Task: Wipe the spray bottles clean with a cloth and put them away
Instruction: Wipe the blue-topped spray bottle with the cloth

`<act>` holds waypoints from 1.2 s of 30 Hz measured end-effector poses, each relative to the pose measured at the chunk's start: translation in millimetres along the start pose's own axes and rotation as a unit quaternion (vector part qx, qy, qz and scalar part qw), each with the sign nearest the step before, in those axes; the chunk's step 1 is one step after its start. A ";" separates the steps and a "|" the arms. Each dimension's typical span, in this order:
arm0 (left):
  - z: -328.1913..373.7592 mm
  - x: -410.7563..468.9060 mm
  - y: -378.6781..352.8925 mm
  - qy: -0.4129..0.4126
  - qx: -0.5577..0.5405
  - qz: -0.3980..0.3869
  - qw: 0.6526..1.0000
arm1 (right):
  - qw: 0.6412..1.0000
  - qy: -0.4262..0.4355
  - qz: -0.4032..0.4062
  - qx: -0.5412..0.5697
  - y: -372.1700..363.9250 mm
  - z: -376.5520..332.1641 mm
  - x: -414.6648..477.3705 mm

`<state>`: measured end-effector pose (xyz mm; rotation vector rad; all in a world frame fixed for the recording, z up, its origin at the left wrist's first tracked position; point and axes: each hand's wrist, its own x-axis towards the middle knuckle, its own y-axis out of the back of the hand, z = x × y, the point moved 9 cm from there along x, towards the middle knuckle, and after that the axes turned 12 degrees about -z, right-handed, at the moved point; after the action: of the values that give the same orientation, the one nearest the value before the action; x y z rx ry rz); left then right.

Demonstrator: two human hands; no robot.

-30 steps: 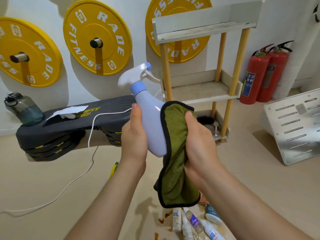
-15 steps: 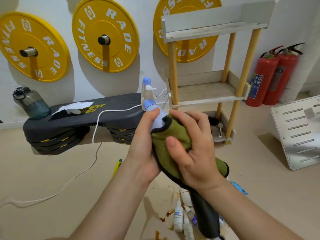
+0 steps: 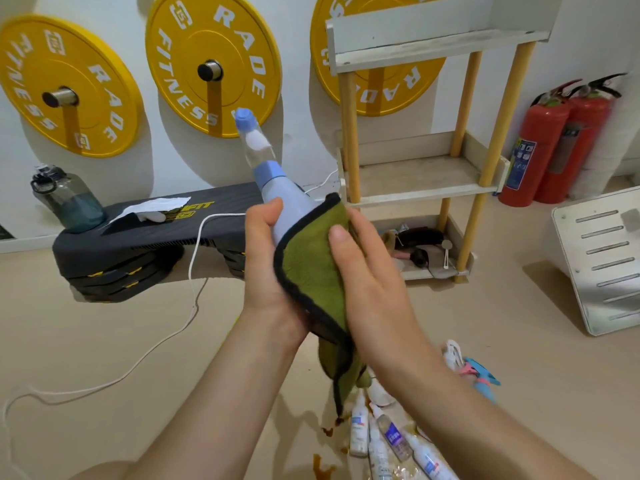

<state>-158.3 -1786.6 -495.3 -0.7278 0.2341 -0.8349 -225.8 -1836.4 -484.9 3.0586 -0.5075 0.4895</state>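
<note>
Left hand [image 3: 265, 271] grips bottle [image 3: 282, 197], nozzle tilted up-left — right hand [image 3: 375, 282] clasps cloth [image 3: 311, 268] against its body, tail hanging.

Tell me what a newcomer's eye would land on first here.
Dead centre, the left hand grips a pale blue spray bottle while the right hand holds a green cloth against it. Behind them hang three yellow weight plates, and two red fire extinguishers stand at the far right of the view.
</note>
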 end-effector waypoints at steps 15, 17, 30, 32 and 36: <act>13.1 -17.2 44.4 0.019 0.027 0.119 0.992 | 0.987 0.013 0.142 -0.069 34.4 15.6 17.9; 22.5 -22.8 51.4 0.015 0.084 0.132 0.988 | 0.984 -0.084 0.149 0.053 38.7 20.1 20.3; 62.9 -42.5 23.0 -0.006 0.757 0.048 0.652 | 0.947 -0.100 -0.239 -0.189 6.9 -39.4 68.2; 56.7 -44.1 19.2 0.002 0.788 0.034 0.615 | 0.915 -0.102 -0.254 -0.297 5.5 -34.7 67.0; 54.8 -48.4 13.0 -0.006 0.824 0.042 0.566 | 0.876 -0.040 -0.220 -0.428 -4.5 -42.6 70.6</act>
<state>-157.4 -1717.7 -467.8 1.0867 -0.5476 -0.5997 -173.9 -1852.1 -422.7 2.2164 0.0143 0.0697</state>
